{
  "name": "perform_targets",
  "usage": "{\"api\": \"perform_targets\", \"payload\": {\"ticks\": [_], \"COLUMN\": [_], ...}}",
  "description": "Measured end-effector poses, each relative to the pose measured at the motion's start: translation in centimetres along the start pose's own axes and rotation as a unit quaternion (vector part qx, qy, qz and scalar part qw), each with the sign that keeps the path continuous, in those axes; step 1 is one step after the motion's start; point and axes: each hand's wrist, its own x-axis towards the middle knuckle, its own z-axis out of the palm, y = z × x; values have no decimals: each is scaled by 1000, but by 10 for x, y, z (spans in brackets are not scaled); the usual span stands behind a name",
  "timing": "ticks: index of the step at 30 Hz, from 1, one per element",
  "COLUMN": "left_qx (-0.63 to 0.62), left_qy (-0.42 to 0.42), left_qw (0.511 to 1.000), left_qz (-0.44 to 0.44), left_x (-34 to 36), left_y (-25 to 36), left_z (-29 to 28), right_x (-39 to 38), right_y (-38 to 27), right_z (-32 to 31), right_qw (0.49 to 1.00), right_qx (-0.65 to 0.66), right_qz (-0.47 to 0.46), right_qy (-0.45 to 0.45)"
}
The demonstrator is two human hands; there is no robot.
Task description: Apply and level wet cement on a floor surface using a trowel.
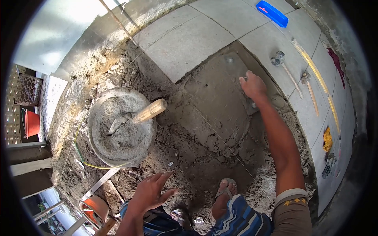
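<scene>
My right hand (253, 85) is stretched forward and grips a flat grey steel trowel (236, 69) laid on a smoothed bed of wet grey mortar (214, 102). My left hand (151, 192) hovers open above my knee, fingers spread, holding nothing. To its upper left stands a round pan of mortar (120, 128) with a wooden-handled trowel (147, 112) stuck in it. My bare foot in a sandal (225, 192) rests on the rough mortar near me.
Laid grey tiles (193, 39) border the bed at the back and right. On them lie a rubber mallet (278, 59), a hammer (309, 86), a blue level (272, 13) and a yellow straightedge (315, 74). A red bucket (31, 122) stands far left.
</scene>
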Motion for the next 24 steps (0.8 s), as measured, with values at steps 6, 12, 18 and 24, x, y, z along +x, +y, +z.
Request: {"api": "perform_targets", "payload": {"ticks": [6,12,18,24], "left_qx": [21,11,23,4], "left_qy": [-12,-30,-45,3], "left_qw": [1000,998,998,998], "left_qz": [4,52,35,61], "left_x": [-1,11,10,5], "left_y": [3,17,13,4], "left_z": [0,3,9,10], "right_x": [-52,-61,-107,-70], "right_y": [-41,-27,-87,-44], "right_z": [8,-6,-12,-7], "right_qw": [985,998,994,997], "right_qx": [113,37,50,2], "right_qz": [-67,29,-46,-13], "right_qy": [-109,-31,-87,-82]}}
